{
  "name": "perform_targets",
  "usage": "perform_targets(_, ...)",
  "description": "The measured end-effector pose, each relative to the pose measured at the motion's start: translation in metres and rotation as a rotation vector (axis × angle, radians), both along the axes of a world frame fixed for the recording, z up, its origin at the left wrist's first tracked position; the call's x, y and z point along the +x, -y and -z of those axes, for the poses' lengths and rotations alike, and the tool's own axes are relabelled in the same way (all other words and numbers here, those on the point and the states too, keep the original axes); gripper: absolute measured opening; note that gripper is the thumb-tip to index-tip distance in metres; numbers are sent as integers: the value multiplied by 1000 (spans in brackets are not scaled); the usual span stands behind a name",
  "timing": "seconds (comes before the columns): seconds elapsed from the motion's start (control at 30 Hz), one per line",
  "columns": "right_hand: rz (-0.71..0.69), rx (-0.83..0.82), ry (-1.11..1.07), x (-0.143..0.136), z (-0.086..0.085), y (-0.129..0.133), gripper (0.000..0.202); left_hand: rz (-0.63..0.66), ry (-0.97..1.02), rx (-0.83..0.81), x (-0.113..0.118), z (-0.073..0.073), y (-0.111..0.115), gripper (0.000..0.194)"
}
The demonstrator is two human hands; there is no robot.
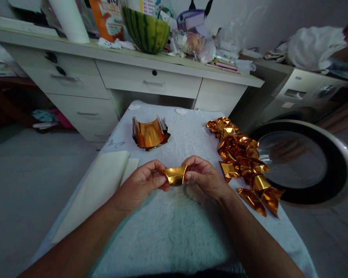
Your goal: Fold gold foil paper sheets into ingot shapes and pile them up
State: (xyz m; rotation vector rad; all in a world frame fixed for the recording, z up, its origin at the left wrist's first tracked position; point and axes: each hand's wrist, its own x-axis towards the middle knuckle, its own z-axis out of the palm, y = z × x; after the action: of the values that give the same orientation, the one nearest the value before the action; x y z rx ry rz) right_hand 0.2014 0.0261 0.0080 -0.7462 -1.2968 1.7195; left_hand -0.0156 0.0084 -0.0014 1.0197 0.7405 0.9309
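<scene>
A small piece of shiny gold foil paper [175,175], partly folded, is stretched between my two hands above the cloth-covered table. My left hand [149,179] pinches its left end with thumb and fingers. At the other end, my right hand [204,175] grips the foil the same way. Beyond my hands lies a curved stack of gold foil sheets [150,133], its sides bent upward. To the right, a long pile of folded gold foil pieces [239,150] runs along the table's edge. My fingertips hide both ends of the held piece.
White paper sheets [95,189] lie along the left side of the cloth [191,239]. Behind stands a white desk [150,77] carrying half a watermelon [146,31], a paper roll [69,21] and bags. A washing machine's round open door [301,160] stands close to the right.
</scene>
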Motion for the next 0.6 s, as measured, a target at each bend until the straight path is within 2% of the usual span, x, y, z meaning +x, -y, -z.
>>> perform_targets(0.07, -10, -17, -11, -1, 0, 0, 29, 14, -11, -12, 1, 1, 0, 25)
perform_targets(0.23, 0, -64, -47, -3, 2, 2, 28, -83, -79, 37, 3, 1, -1, 22)
perform_targets(0.37, -20, -76, -45, -3, 4, 2, 26, -94, -127, 38, 3, 3, 0, 21)
perform_targets(0.6, 36, -46, -10, -2, 1, 0, 25, -101, -24, -12, 4, 3, 1, 18)
